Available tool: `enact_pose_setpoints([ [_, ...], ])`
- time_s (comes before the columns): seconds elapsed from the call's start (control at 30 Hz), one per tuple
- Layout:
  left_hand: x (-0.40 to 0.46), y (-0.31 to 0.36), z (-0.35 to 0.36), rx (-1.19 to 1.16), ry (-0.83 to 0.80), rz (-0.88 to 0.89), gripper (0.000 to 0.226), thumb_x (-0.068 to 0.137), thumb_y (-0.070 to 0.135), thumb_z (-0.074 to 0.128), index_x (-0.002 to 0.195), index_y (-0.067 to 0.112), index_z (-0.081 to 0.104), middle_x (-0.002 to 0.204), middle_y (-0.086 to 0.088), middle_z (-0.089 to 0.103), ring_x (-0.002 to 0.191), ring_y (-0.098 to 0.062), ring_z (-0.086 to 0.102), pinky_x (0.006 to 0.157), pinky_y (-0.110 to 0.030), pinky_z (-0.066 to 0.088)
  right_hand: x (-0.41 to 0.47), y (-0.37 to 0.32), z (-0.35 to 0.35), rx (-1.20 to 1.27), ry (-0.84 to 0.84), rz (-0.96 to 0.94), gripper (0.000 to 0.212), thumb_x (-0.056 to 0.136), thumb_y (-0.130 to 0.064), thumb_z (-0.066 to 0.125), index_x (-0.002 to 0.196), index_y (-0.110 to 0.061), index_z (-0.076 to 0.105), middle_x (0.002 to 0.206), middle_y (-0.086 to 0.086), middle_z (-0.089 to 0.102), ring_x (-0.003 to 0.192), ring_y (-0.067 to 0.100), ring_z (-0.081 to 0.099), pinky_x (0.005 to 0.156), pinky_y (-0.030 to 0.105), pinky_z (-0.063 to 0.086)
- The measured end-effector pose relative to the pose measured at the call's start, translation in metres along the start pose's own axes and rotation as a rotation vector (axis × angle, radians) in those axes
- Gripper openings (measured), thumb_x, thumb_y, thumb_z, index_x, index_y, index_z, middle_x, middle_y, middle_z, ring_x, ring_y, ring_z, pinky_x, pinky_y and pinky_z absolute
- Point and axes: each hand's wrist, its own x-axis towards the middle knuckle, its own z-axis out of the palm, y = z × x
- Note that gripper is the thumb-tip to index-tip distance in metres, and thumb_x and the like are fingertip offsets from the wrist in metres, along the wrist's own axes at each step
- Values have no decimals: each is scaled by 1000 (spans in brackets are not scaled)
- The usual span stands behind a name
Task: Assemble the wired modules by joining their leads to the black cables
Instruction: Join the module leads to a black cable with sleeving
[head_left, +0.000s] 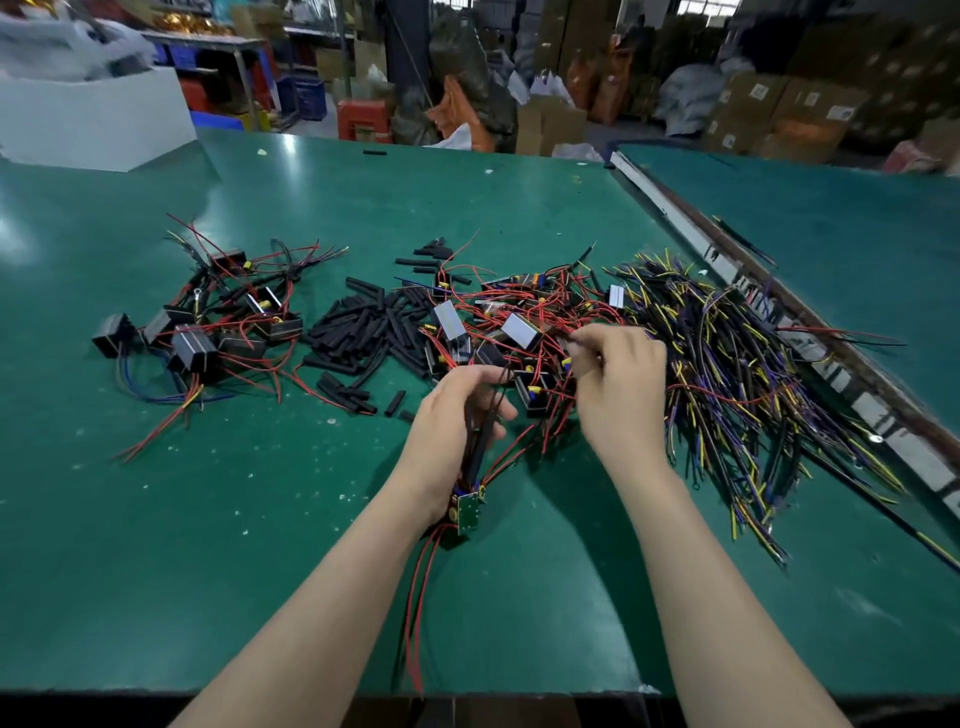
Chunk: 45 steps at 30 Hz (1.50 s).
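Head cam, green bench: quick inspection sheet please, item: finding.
Surface: green table, speckled with white bits.
Job's things: unassembled modules in red leads, centre; module group at left.
Clutter: black sleeve pieces heaped between them.
Grippers: left hand grips a module with black cable; right hand pinches red leads.
Cables: black cable bundle with yellow and purple cores, right.
Surroundings: cardboard boxes, white box.

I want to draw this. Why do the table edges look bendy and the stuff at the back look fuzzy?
Head view: the wide lens bends the green table toward its edges; the far boxes are blurred; pale glare sits on the tabletop at far left; the hands, left and right, and the wires look sharp.
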Motion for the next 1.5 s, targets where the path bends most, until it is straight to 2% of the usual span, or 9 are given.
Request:
enact_pose_setpoints([
  [0.17, -7, -2, 4, 144, -94, 85, 35, 101, 25, 43, 85, 35, 73, 69, 12, 61, 60, 1, 54, 57, -10, 43, 3, 0, -14, 434, 200, 248, 8, 98, -18, 53, 105, -15, 57, 102, 2, 58, 99, 24, 54, 91, 41, 45],
  [0.3, -11, -4, 7, 267, -218, 84, 30, 97, 30, 47, 81, 38, 72, 62, 15, 57, 61, -7, 51, 59, -21, 41, 7, -7, -25, 646, 458, 365, 8, 100, -21, 51, 106, -18, 47, 97, -9, 53, 86, -6, 51, 85, 17, 43],
  [0.5, -11, -4, 4, 328, -182, 138, 22, 90, 33, 53, 78, 41, 70, 54, 18, 51, 49, 3, 43, 50, -10, 35, 16, 2, -36, 817, 726, 488, 10, 102, -19, 42, 96, -24, 36, 94, 1, 57, 76, 8, 54, 60, 22, 46],
  [0.67, -7, -6, 3, 291, -150, 119, 25, 95, 31, 51, 81, 37, 71, 55, 15, 46, 47, -5, 36, 45, -16, 30, 16, 10, -33, 732, 672, 564, 16, 102, -13, 38, 92, -25, 34, 98, 2, 58, 86, 11, 55, 66, 24, 47],
  [0.77, -8, -4, 4, 286, -155, 117, 24, 96, 30, 50, 82, 33, 70, 54, 16, 47, 45, -2, 37, 45, -12, 31, 16, 16, -32, 568, 629, 527, 5, 100, -11, 42, 99, -16, 42, 94, -4, 59, 80, -2, 56, 75, 9, 41],
  [0.9, -8, -3, 4, 297, -146, 111, 27, 97, 26, 50, 81, 33, 71, 54, 16, 47, 45, 0, 37, 44, -12, 30, 15, 23, -35, 502, 648, 564, 15, 98, -17, 49, 109, -6, 47, 100, 2, 60, 84, 14, 57, 67, 4, 39],
  [1.13, -8, -2, 5, 276, -117, 103, 26, 99, 27, 47, 86, 27, 70, 54, 15, 49, 46, 0, 40, 46, -10, 32, 20, 18, -38, 1136, 462, 863, 11, 100, -12, 50, 93, -16, 42, 92, 3, 59, 67, 9, 58, 56, 19, 45],
  [1.3, -8, -1, 6, 287, -103, 116, 26, 100, 26, 45, 92, 23, 70, 58, 16, 52, 49, 1, 43, 48, -9, 34, 15, 3, -32, 1194, 228, 730, 8, 99, -10, 50, 95, -15, 46, 86, 2, 63, 67, 8, 62, 61, 21, 48],
  [1.5, -9, 0, 6, 244, -106, 146, 21, 98, 22, 49, 90, 28, 68, 61, 17, 55, 53, 4, 47, 53, -7, 36, 11, -6, -31, 974, 158, 445, 16, 98, -7, 51, 92, -20, 44, 92, 1, 68, 82, 6, 65, 68, 22, 52],
])
